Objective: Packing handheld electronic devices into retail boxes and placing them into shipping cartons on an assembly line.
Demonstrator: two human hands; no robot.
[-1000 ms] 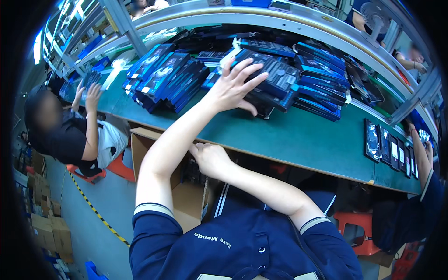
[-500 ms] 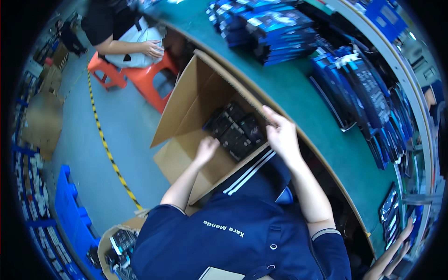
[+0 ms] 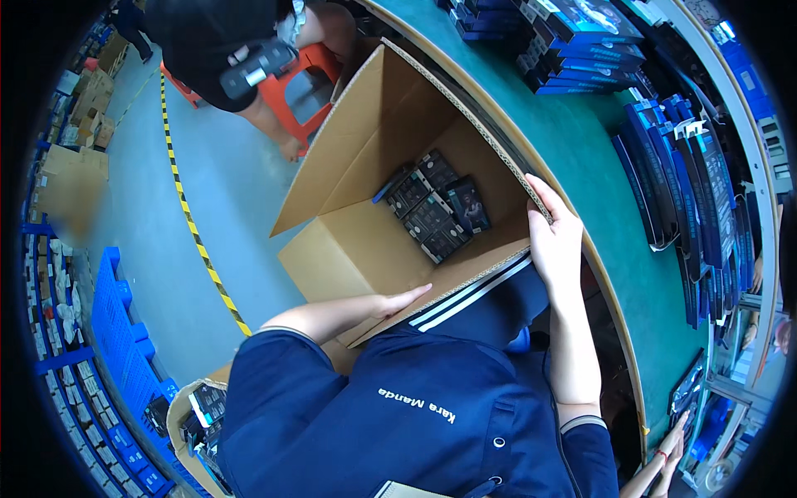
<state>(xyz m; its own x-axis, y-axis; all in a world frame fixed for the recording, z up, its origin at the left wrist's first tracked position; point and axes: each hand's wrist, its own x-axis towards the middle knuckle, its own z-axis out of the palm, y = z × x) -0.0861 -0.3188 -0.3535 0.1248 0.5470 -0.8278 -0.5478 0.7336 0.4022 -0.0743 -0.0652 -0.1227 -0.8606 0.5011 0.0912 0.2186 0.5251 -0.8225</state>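
A large open cardboard box (image 3: 332,241) leans in front of my body, its mouth turned toward me. Several small dark printed boxes (image 3: 432,207) lie packed together at its bottom. My right hand (image 3: 556,241) grips the box's right rim near the corner, fingers bent over the cardboard edge. Along the near side, my left hand (image 3: 400,302) rests with its fingers stretched out flat against the inside of the cardboard. Neither hand touches the small boxes.
A green worktable (image 3: 548,141) runs along the right, bearing stacks of flat dark-blue boxes (image 3: 581,41). Another person (image 3: 207,50) bends by an orange stool (image 3: 303,95). A blue pallet (image 3: 120,324) and a carton of packages (image 3: 178,423) stand left; another person's hands (image 3: 668,452) are lower right.
My left hand has moved from above the box's inside to its near wall, fingers now straight. The right hand keeps the rim. The person by the stool has bent down.
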